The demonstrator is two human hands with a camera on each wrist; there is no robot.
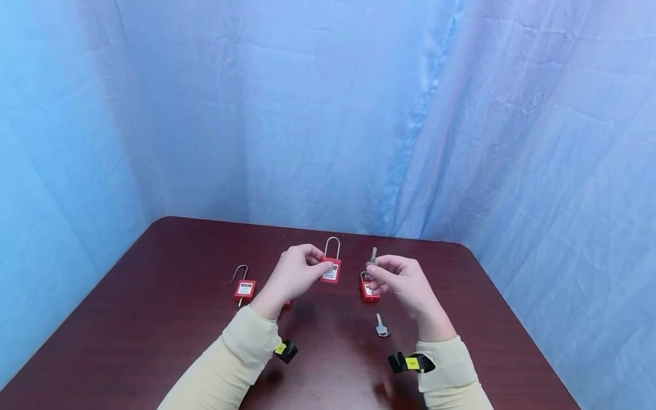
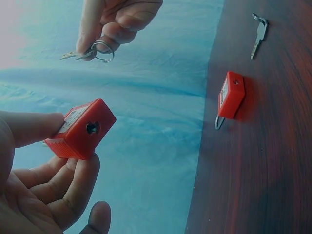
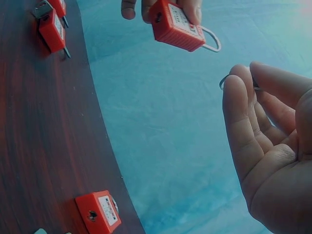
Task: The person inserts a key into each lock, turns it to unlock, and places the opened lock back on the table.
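Nearest the person, on the dark red counter [image 1: 169, 319], a loose silver key [image 1: 381, 326] lies just in front of the right wrist. Above it the right hand [image 1: 402, 282] is raised off the counter, its fingers [image 2: 105, 22] curled and pinching a key on a ring [image 2: 92, 51]; in the head view the key blade points up and away, while the left wrist view shows it sticking out sideways from the fingertips toward the other hand's side.

Level with it, the left hand [image 1: 294, 273] holds a red safety padlock [image 1: 330, 267] clear of the counter, thumb and curled fingers [image 2: 73, 190] clamped on the body, the shackle standing upright. Its keyhole [image 2: 92, 128] sits in the bottom face, turned down and toward the person, so the padlock's long axis runs roughly vertical. The key is to the right of the padlock, near but apart, and its tip does not yet line up with the keyhole: my judgement is that the blade would have to swing under the body to meet it. The right hand is the one carrying the key.

Farther out, a second red padlock [image 1: 368, 290] lies on the counter behind the right hand, a third padlock [image 1: 244, 287] lies well to the left, and a blue curtain [image 1: 328, 114] backs the scene
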